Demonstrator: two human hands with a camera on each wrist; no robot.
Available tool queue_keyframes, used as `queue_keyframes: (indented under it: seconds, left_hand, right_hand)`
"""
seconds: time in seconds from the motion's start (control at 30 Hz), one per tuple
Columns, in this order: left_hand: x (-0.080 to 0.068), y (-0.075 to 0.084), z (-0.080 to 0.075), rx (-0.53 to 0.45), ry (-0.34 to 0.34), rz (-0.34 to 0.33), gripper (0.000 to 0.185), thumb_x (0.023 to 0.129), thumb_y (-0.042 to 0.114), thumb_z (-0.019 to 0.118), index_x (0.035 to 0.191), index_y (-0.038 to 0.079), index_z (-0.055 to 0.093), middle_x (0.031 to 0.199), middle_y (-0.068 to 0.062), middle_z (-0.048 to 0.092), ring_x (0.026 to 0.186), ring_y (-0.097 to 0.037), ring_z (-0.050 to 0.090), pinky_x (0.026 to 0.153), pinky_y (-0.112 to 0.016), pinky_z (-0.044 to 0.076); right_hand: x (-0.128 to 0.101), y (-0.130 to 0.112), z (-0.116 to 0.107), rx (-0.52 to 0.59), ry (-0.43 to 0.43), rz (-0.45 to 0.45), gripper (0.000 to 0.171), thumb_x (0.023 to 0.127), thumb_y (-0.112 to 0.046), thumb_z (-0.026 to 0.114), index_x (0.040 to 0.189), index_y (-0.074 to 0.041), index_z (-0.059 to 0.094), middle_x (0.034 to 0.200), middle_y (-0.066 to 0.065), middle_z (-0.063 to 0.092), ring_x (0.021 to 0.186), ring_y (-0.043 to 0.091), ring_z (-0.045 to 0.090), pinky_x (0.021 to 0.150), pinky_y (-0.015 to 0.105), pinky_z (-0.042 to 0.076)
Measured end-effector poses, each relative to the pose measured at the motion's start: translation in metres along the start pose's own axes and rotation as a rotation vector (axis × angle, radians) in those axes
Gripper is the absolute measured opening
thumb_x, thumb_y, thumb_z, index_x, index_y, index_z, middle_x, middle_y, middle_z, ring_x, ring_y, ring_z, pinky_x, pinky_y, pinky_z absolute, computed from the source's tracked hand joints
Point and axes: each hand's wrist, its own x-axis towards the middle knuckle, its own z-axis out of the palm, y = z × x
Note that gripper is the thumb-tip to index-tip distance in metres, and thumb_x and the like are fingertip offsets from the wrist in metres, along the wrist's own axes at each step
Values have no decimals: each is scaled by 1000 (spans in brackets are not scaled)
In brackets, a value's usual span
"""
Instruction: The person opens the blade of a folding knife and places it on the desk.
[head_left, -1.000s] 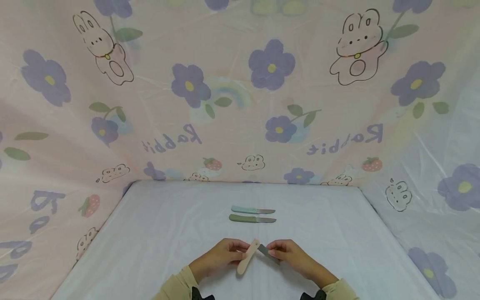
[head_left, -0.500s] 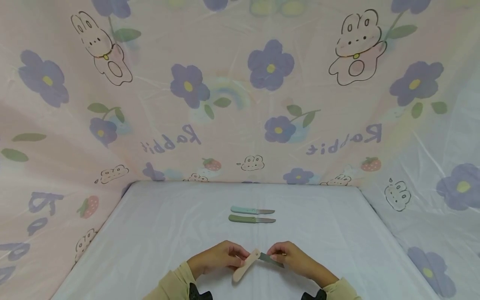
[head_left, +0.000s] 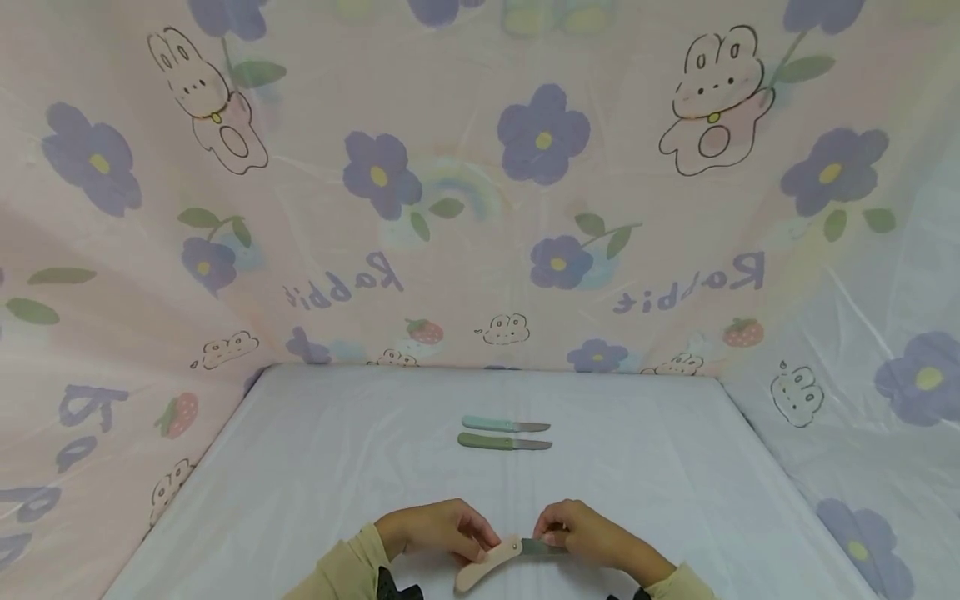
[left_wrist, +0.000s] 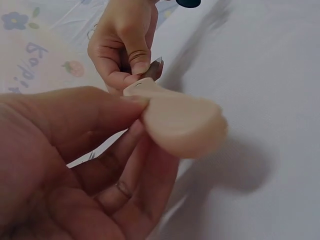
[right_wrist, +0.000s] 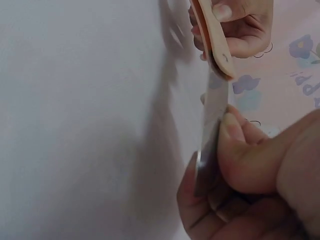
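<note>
A folding knife with a pale pink handle (head_left: 487, 567) is held between both hands near the front of the table. My left hand (head_left: 448, 528) pinches the handle between thumb and fingers; its rounded end points at the camera in the left wrist view. With thumb and fingertips my right hand (head_left: 588, 533) pinches the metal blade (right_wrist: 214, 112), which extends out from the handle nearly in line with it. The fingers cover part of the blade. Beyond the hands lie a green-handled folding knife (head_left: 486, 441) and a light-blue-handled folding knife (head_left: 486, 423), both unfolded, blades to the right.
A white cloth covers the table (head_left: 337, 450). Printed fabric walls (head_left: 465, 250) with rabbits and purple flowers enclose it at the back and both sides. Black wrist mounts (head_left: 397, 586) show at the bottom edge of the head view.
The blade has swung outward from the handle, from a sharp bend to almost straight. Both hands and the knife have come closer to the body. The two other knives lie unmoved.
</note>
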Motion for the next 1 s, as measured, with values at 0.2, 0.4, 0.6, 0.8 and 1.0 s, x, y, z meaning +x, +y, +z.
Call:
queue_keyframes:
  seconds: [0.2,0.4,0.6,0.8,1.0]
  left_hand:
    - [-3,0,2,-35,-109,-46,21,86,-1,62,106,-1,67,92,-4,68,79,-7,60,65,-19,52]
    - [-3,2,0,-36,-205,-100,23,87,-4,58,110,-6,64,97,-4,68,85,-8,61,71,-22,53]
    - [-2,-1,-3,-4,-175,-98,22,88,-2,59,109,-4,65,97,-6,68,84,-8,61,70,-21,52]
    - [-5,-3,-12,79,-68,-35,20,89,7,61,108,4,67,92,0,66,81,-6,57,68,-18,48]
    - [-4,3,-16,231,83,81,14,89,14,63,101,10,69,88,2,66,77,-6,57,67,-20,48]
  right_hand:
    - [-1,-3,3,-39,-74,-96,10,88,-7,60,87,-11,68,82,-12,62,74,0,52,65,20,47]
    - [1,-2,6,-57,-131,-124,8,87,-9,61,87,-13,68,83,-14,62,74,-2,53,64,18,48]
    - [2,-3,7,-115,-107,-161,8,90,-12,59,88,-15,67,85,-16,61,77,-2,53,66,19,49]
    - [3,0,5,-87,-56,-141,11,93,-18,56,96,-15,66,90,-14,61,81,-1,54,68,20,48]
    - [3,2,1,-54,13,-179,11,92,-18,60,100,-13,65,91,-7,62,78,1,53,65,21,49]
